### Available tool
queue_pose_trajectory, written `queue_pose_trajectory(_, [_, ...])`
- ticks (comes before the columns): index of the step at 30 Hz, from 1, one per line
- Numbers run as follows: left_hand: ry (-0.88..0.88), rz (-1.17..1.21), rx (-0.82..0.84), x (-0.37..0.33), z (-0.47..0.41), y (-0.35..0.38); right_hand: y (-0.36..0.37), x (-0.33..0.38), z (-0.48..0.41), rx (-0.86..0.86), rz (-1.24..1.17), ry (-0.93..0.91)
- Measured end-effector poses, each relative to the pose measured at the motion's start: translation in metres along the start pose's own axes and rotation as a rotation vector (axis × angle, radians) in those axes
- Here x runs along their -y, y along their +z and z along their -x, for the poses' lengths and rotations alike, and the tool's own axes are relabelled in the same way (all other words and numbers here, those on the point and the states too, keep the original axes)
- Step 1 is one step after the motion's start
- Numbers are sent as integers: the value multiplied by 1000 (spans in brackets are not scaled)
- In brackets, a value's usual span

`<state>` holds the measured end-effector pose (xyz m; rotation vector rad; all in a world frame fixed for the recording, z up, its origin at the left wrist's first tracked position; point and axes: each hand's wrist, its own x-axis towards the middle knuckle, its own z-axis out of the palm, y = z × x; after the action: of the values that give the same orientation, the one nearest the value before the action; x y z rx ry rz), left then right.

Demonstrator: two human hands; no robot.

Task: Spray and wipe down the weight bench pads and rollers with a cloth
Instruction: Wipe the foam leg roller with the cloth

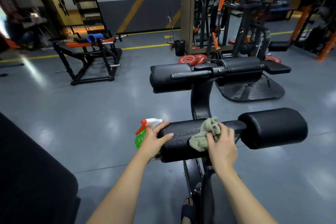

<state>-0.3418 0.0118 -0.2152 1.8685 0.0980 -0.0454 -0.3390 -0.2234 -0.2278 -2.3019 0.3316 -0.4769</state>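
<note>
The bench's near left roller (180,140) is black and padded, and its top looks wet. My right hand (221,143) grips a crumpled grey-green cloth (205,135) and presses it onto that roller's right part. My left hand (154,137) sits at the roller's left end, thumb and forefinger lying on the pad. It holds a green spray bottle (141,137) with a white head and orange trigger; its other fingers are hidden. The near right roller (274,127) and the two far rollers (171,78) lie beyond.
The bench's black frame post (201,100) rises between the rollers. A dark pad (32,169) fills the lower left. Red weight plates (192,59), a black bin (179,47), a foot plate (251,91) and orange-black machines stand further off on the grey floor. A sandalled foot (188,211) is below.
</note>
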Motion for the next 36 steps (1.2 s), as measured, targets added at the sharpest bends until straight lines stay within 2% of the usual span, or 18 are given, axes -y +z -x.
queue_pose_trajectory(2, [2,-17,-15,-1,0,0,-1,4,0,-11,-6,29])
queue_pose_trajectory(4, [3,-22,-25,-3,-2,0,3,12,16,18,2,-41])
queue_pose_trajectory(7, [-23,-29,-50,-7,-3,1,20,21,55,139,20,-341])
queue_pose_trajectory(9, [-35,-38,-59,-10,-3,2,23,19,61,174,65,-458])
queue_pose_trajectory(11, [-35,-51,-70,-11,-3,3,15,17,46,126,72,-368])
queue_pose_trajectory(14, [-33,-68,-89,-12,-2,7,-5,5,9,-16,11,-17])
queue_pose_trajectory(16, [-40,-85,-102,-11,-1,7,-13,-3,-5,-125,-61,107])
queue_pose_trajectory(17, [-40,-91,-106,-10,-2,7,-14,-3,-6,-135,-68,109])
queue_pose_trajectory(20, [-45,-98,-108,-10,-7,5,-2,11,16,8,-45,31])
queue_pose_trajectory(26, [-77,9,-155,-11,-15,8,27,42,74,305,-36,-283])
queue_pose_trajectory(31, [-98,11,-164,-12,-13,9,15,30,51,255,55,-259])
queue_pose_trajectory(36, [-122,-26,-137,-11,-16,8,1,10,10,53,61,8])
